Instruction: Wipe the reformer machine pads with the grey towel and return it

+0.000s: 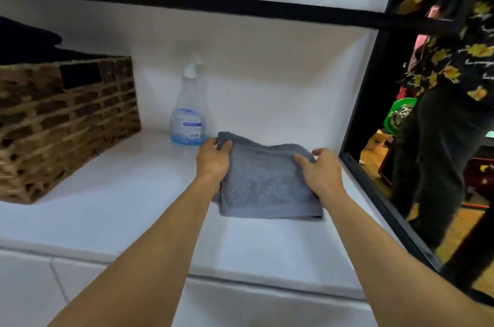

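Observation:
A folded grey towel (263, 182) lies on the white shelf (112, 209), right of centre. My left hand (213, 159) pinches the towel's far left corner between thumb and fingers. My right hand (318, 169) grips the towel's right edge, thumb on top and fingers curled around its far right corner. The towel's near edge rests flat on the shelf. No reformer machine pad is in view.
A clear spray bottle (189, 110) stands just behind the towel's left corner. A woven basket (64, 123) sits at the shelf's left. A black bar (187, 2) crosses overhead. A black-framed mirror (374, 118) at the right reflects a person in a flowered shirt.

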`<state>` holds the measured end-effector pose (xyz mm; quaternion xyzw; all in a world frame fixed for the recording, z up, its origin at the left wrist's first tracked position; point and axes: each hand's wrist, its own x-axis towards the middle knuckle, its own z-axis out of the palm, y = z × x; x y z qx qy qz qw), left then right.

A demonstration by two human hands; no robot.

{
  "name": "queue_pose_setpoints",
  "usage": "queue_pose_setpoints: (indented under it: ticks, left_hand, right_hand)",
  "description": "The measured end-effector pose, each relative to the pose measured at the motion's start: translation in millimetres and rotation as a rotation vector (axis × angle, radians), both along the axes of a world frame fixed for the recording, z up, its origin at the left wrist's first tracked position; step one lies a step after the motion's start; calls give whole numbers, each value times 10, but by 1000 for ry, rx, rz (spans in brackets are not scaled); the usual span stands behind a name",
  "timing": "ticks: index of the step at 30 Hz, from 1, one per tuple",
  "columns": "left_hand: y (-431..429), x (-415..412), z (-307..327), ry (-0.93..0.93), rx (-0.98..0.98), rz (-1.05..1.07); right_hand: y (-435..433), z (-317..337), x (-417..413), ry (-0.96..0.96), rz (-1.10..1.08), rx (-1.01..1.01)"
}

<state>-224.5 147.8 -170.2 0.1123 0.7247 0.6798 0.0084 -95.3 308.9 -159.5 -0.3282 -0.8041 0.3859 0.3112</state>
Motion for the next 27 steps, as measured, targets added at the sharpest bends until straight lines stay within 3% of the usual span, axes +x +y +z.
queue_pose_setpoints:
  ticks: [8,13,16,18,21,27]
  left_hand:
    - [417,-425,-39,259,-714,126]
    - [489,-462,-26,407,-989,210]
    - [392,-465,16,398,-1075,198]
    - [270,-409,57,372,-958,197]
    - [62,-123,202,365,-592,118]
    - [-543,927,1260,202,75,-68]
  right_hand:
    - [294,-122,-495,-283,-23,299]
    - [325,-140,-523,-423,-86,368]
    - [282,-72,-464,-452,-54,365]
    - [235,2,-385,-393,-50,380]
    - [14,150,-187,-174,6,413]
    - [-1043,1174,523,186,253,-34]
